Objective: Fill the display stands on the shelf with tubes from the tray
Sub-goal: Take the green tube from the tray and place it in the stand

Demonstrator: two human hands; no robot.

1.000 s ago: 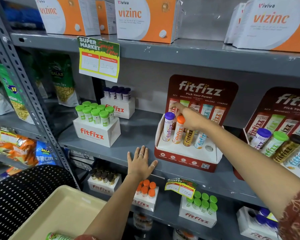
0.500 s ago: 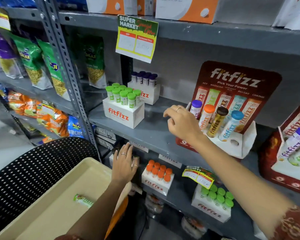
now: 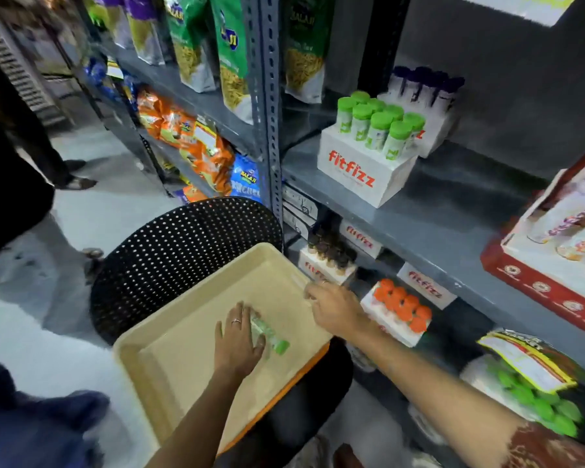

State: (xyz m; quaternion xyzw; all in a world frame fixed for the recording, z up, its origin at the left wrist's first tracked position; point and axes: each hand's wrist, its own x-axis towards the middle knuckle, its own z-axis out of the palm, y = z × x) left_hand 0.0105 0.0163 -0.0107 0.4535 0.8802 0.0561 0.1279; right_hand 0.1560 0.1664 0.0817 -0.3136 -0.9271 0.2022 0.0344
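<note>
A beige tray (image 3: 183, 352) rests on a black perforated chair (image 3: 176, 255) in front of the shelves. One green-capped tube (image 3: 273, 341) lies in the tray. My left hand (image 3: 237, 344) is laid over it, with fingers and thumb closing around its body. My right hand (image 3: 335, 307) hovers at the tray's right rim with loosely curled fingers and nothing in it. The red fitfizz display stand (image 3: 541, 288), holding several tubes, sits on the grey shelf (image 3: 446, 228) at the far right, partly cut off.
A white fitfizz block of green-capped tubes (image 3: 362, 167) stands on the same shelf, with purple-capped ones behind it. Orange-capped tubes (image 3: 402, 309) and green-capped ones fill the shelf below. Snack bags (image 3: 190, 140) hang left of the steel upright. A person in dark clothes (image 3: 11, 146) stands at left.
My view swung down and left from the stand to the tray. My left hand dropped from the shelf edge onto the green tube. My right hand left the stand and came down to the tray rim.
</note>
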